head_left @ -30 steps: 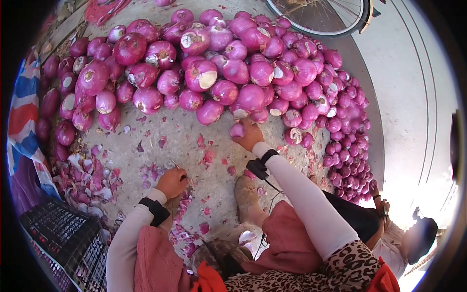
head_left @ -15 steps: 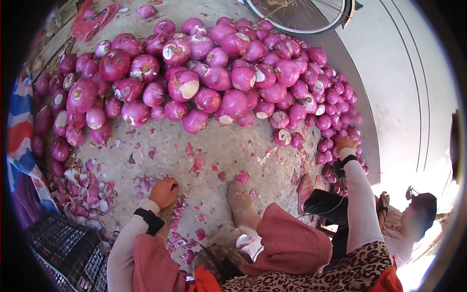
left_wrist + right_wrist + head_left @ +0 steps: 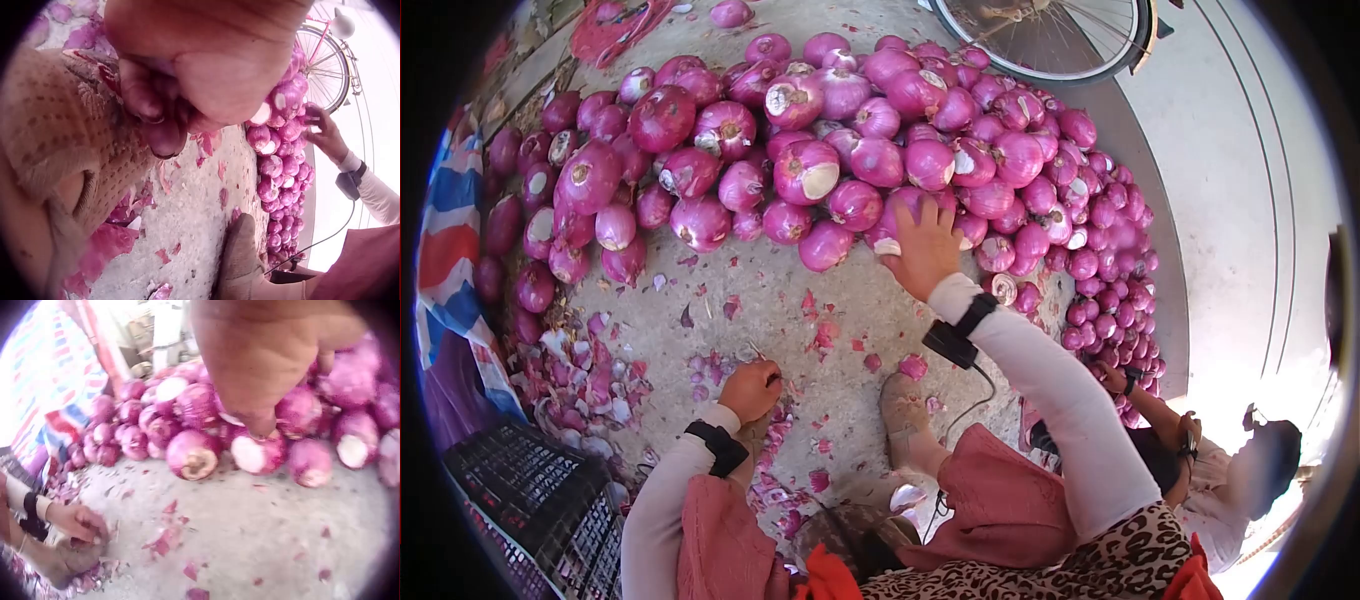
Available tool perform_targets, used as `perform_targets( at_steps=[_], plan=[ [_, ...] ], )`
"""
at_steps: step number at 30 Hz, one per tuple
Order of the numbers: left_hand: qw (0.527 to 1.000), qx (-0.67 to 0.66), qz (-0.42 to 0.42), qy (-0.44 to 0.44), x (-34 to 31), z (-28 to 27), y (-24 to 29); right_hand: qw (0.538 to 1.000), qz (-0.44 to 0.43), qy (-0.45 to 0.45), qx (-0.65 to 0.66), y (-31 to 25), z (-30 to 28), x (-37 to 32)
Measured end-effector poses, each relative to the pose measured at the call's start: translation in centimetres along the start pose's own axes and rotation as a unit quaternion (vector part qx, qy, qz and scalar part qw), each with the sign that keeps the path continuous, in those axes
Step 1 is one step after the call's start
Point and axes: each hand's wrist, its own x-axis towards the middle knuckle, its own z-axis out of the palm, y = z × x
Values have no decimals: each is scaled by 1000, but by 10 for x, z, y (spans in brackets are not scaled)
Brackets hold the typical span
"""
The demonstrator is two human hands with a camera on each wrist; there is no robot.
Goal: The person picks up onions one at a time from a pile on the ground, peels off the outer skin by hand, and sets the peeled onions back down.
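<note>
In the head view my right hand (image 3: 925, 255) rests with spread fingers on a large purple onion (image 3: 884, 228) at the front of the heap. From the right wrist, the palm hides much of that contact, and a pale cut end shows on the onion (image 3: 251, 456) below the fingers. My left hand (image 3: 750, 390) stays low over my left shoe, its fingers curled. A thin pointed piece like a narrow blade (image 3: 757, 350) sticks out of that fist; its other end is hidden in the palm.
Smaller onions (image 3: 1105, 325) are piled at the right, where another person's hand (image 3: 1112, 378) reaches in. Peeled skins (image 3: 590, 375) litter the concrete floor (image 3: 750, 275). A black crate (image 3: 530, 480) and a striped sheet (image 3: 450, 240) stand left; a bicycle wheel (image 3: 1060, 75) stands behind.
My right hand held a small onion before the heap, then went to the small onions at the right. Now it is back on a large onion without the small one. My left hand barely moves.
</note>
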Motion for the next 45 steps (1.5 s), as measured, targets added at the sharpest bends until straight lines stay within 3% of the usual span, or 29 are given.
perform_targets(
  at_steps=[1, 4, 13, 19, 20, 21, 23, 25, 27, 28, 31, 32, 35, 36, 39, 40, 42, 43, 45],
  plan=[
    [1000, 1, 7, 3, 0, 1, -1, 999, 45, -5, -13, -5, 1, 4],
    [1000, 2, 20, 8, 0, 0, -4, 995, 62, 32, -72, 5, 23, 3],
    [1000, 2, 13, -4, -1, -1, -3, 988, 97, 31, 114, 22, 46, 23],
    [1000, 0, 6, -1, -1, -1, -3, 958, -31, 55, 278, 55, 59, -5],
    [1000, 0, -3, -6, -2, -4, 1, 937, 4, -39, 348, 58, 55, -16],
    [1000, 0, -11, -12, -1, -5, 4, 877, 43, -122, 462, 59, 54, -25],
    [1000, -2, 8, -6, 1, -2, 2, 693, 121, -276, 655, 57, 50, -46],
    [1000, -1, 16, -20, 3, -2, -2, 548, 169, -330, 750, 51, 47, -67],
    [998, 0, 12, -58, 4, -8, 4, 374, 181, -358, 836, 37, 45, -82],
    [995, -58, -14, -77, 5, -10, 8, 328, 155, -392, 845, 34, 39, -89],
    [960, -236, -75, -132, 12, -25, 55, 253, 229, -405, 848, 22, 57, -108],
    [938, -300, -83, -149, 16, -31, 77, 201, 164, -470, 844, 26, 70, -110],
    [893, -405, -59, -187, 19, -35, 96, 171, 161, -516, 824, 7, 64, -111],
    [883, -423, -39, -201, 23, -33, 101, 142, 160, -531, 820, 5, 67, -112],
    [952, -276, 83, -105, 18, -17, 98, 244, 146, -517, 807, 1, 64, -121],
    [942, -296, 7, -156, 15, -28, 112, 278, 158, -488, 812, -8, 65, -124],
    [936, -329, 37, -119, 17, -14, 106, 338, 180, -433, 816, -24, 68, -131],
    [933, -344, 42, -94, 15, -7, 100, 313, 198, -413, 832, -20, 68, -131],
    [925, -374, -35, -53, 11, -2, 93, 243, 223, -391, 859, -30, 74, -128]
  ],
)
